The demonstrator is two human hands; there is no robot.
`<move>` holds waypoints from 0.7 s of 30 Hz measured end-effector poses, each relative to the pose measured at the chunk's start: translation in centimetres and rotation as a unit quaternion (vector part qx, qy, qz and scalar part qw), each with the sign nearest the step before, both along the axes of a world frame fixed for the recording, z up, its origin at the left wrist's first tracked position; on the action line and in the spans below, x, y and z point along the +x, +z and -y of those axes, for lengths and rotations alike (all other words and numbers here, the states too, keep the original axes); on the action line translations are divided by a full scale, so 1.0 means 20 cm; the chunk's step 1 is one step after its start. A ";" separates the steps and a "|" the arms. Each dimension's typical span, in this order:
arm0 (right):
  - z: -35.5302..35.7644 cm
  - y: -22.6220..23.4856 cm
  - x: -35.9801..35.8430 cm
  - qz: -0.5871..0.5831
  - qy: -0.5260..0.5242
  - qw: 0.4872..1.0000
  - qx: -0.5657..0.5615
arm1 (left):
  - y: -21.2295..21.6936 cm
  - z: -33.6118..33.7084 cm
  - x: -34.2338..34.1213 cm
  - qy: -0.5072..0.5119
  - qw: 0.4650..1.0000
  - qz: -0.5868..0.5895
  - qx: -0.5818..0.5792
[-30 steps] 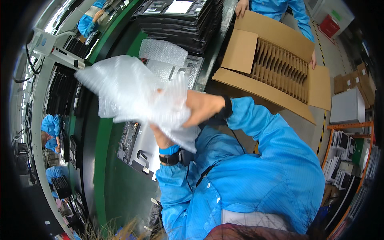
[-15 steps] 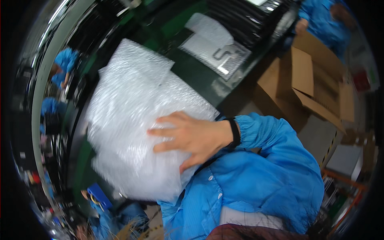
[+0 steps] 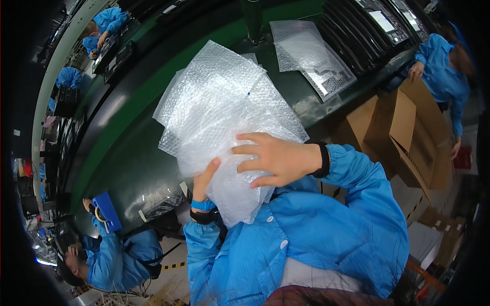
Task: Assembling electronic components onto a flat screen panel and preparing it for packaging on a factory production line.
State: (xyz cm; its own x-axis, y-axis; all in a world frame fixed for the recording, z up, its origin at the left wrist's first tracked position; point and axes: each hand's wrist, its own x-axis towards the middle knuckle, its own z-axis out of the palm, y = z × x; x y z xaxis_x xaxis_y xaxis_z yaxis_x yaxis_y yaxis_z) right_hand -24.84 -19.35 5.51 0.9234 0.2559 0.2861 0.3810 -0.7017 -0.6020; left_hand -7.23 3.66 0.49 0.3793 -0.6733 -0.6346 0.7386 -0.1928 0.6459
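A thick stack of clear bubble-wrap bags (image 3: 224,112) fills the middle of the view, fanned out over the dark green belt (image 3: 117,137). My right hand (image 3: 273,159) lies flat on top of the stack's near end, fingers spread and pressing down. My left hand (image 3: 204,178) grips the same stack from underneath, with only the thumb and wrist showing; the rest is hidden by the bags. Both blue sleeves come in from below.
More bubble-wrap bags and a flat grey board (image 3: 311,56) lie further along the belt. Black trays (image 3: 377,25) stand at the upper right. An open cardboard box (image 3: 408,132) sits to my right, with a person in blue beside it. Another person (image 3: 112,250) sits lower left.
The view has swung, and the stack now lies fanned out in front of me. My right hand stays on top; my left thumb has come into view under the stack.
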 end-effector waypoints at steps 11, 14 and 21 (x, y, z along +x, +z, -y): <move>0.16 0.08 0.02 -0.001 -0.053 0.988 0.142 | -0.39 0.00 -0.09 0.103 0.984 0.125 -0.075; 0.40 0.11 0.05 0.108 -0.222 0.959 0.136 | -0.59 -0.18 -0.02 0.106 0.976 0.180 -0.062; 0.39 0.03 0.34 0.016 -0.203 0.960 0.190 | -0.77 -0.48 -0.09 0.187 0.958 0.219 0.003</move>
State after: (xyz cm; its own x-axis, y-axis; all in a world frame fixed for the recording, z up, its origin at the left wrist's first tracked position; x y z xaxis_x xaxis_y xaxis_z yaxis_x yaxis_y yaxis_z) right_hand -18.11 -27.08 6.12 0.9142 -0.2514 0.3178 0.1459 -0.5275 -0.8369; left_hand -9.09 13.22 -14.91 0.8235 -0.4354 -0.3636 0.4158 0.0274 0.9090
